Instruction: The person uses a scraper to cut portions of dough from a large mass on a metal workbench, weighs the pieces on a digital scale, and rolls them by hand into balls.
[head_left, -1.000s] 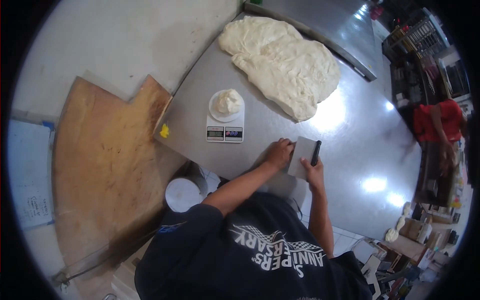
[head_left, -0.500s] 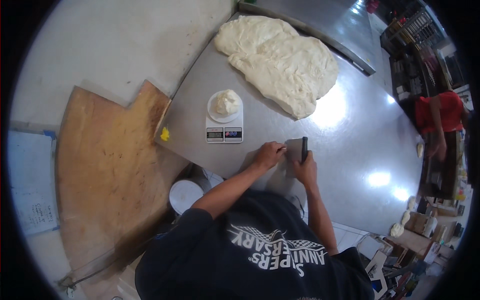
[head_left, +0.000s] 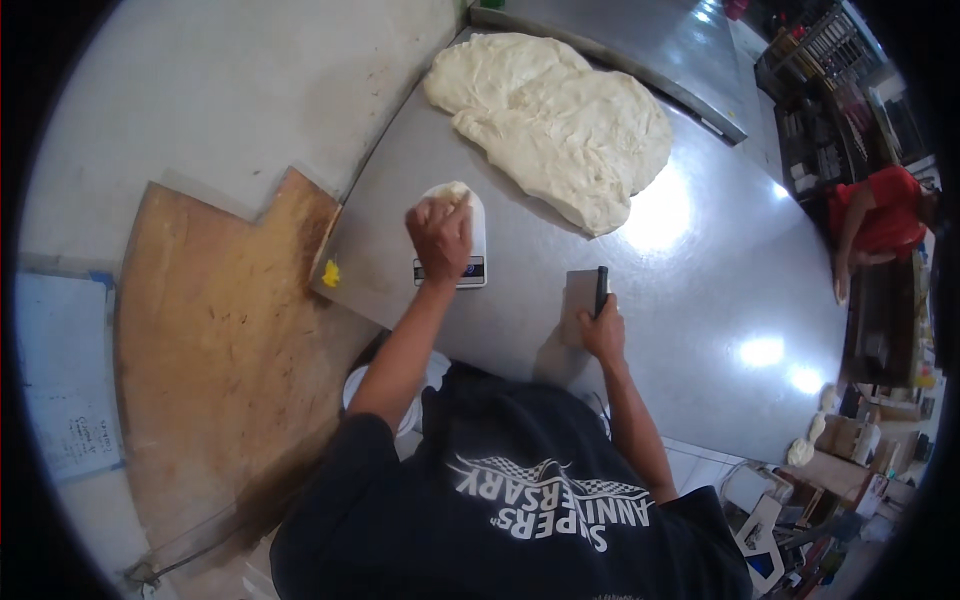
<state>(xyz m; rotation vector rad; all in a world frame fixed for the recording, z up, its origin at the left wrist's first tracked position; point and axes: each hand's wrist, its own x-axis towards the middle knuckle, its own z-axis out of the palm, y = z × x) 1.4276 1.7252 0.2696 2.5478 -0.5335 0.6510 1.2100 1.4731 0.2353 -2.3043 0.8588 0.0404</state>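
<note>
Our left hand [head_left: 440, 235] has reached the dough [head_left: 452, 188] on the scale [head_left: 478, 228], apparently mid-weighing, grip unclear; our right hand [head_left: 603, 330] clasps the scraper [head_left: 577, 300].

Two hands: one left hand [head_left: 440, 235] toward eleven o'clock, one right hand [head_left: 603, 325] toward three. One scale [head_left: 478, 230] toward eleven, one scraper [head_left: 578, 300] at three. One big dough mass [head_left: 560, 130] at one, one dough lump [head_left: 456, 188] on the scale, at least three small dough pieces [head_left: 800, 452] at four.
</note>
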